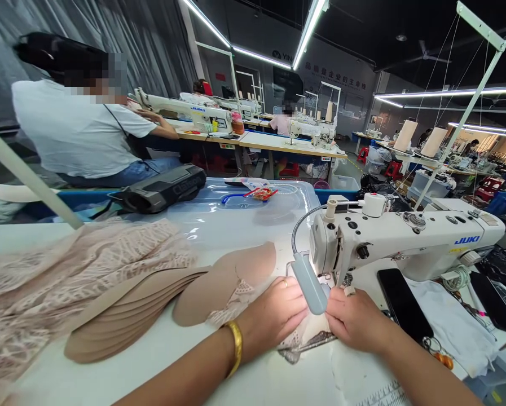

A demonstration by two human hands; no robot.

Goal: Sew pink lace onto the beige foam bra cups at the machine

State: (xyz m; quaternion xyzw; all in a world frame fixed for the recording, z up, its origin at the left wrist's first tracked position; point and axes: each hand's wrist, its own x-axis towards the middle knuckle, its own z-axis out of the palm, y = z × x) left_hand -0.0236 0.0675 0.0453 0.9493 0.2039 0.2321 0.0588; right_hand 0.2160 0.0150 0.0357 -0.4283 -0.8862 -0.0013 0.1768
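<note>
The left hand (284, 310) and right hand (354, 318) are flanking the fabric (312, 328), probably keeping it flat, though their grip I cannot tell, the sewing machine (409, 241) standing at two o'clock.

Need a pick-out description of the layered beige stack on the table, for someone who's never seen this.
From the white sewing machine on the right, go left across the white tabletop, past the left hand. The beige stack lies there, lace fabric to its left and flatter beige pieces to its right. Its many fanned, layered edges set it apart.
</note>
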